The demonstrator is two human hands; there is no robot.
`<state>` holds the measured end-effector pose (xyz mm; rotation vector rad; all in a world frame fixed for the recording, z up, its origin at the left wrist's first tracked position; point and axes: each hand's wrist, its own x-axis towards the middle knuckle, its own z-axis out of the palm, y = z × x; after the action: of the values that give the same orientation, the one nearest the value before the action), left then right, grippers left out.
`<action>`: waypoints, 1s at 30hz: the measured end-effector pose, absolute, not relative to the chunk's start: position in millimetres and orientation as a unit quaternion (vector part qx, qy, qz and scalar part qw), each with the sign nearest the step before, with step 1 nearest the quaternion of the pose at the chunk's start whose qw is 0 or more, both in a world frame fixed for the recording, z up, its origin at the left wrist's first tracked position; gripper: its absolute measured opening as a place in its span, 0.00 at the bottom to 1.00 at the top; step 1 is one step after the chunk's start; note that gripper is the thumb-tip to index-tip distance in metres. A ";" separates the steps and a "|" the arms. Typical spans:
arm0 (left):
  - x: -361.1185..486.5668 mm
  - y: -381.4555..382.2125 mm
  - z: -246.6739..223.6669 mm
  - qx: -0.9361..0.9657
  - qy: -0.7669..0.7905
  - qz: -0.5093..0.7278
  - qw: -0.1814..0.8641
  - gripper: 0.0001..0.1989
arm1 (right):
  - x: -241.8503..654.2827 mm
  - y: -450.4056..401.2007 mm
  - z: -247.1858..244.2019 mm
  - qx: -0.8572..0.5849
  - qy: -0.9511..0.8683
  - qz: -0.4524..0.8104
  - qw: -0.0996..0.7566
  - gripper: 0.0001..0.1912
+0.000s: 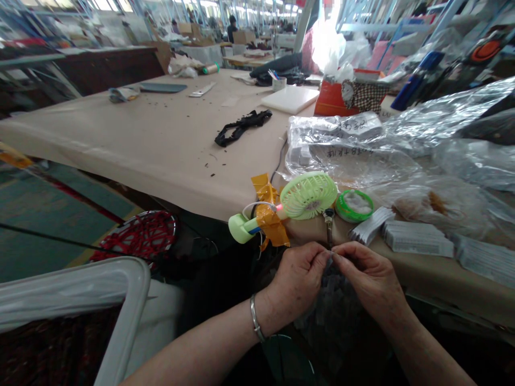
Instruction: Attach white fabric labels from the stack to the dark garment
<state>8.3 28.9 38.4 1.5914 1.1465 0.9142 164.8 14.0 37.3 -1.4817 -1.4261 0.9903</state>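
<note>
My left hand (pixel 300 276), with a metal bangle (pixel 256 319) at the wrist, is closed in a pinch at the table's front edge. My right hand (pixel 370 279) pinches right beside it, fingertips meeting. Whatever lies between them is tiny and pale, too small to name. Just beyond the fingertips, a slim metal tool with a dark knob (pixel 329 215) stands at the edge. Left of that, a green handheld fan (pixel 309 195) is fixed with orange tape (pixel 273 225). Below the hands hangs a dim bunch of greyish strips (pixel 328 311).
A green tub with white stuff (pixel 354 206) and stacks of printed labels (pixel 416 238) line the right front edge, with plastic bags (pixel 346 155) behind. A black strap (pixel 243 127) lies mid-table. A white bin (pixel 140 284) and a basket of red strips (pixel 140 236) stand lower left.
</note>
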 end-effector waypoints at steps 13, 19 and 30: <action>10.7 35.6 40.7 0.639 0.470 0.377 0.478 0.13 | 161.9 18.3 37.8 -0.587 -0.597 0.343 0.425 0.07; 6.6 29.2 42.4 0.642 0.458 0.371 0.491 0.13 | 166.5 5.9 40.3 -0.581 -0.627 0.314 0.413 0.08; -1.6 21.0 17.1 0.630 0.490 0.330 0.505 0.11 | 220.7 5.7 30.9 -0.559 -0.761 -0.199 0.263 0.20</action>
<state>-1.6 21.0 17.1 1.5200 1.1824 0.7954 220.7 5.7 30.9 -1.5119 -2.0574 -0.5374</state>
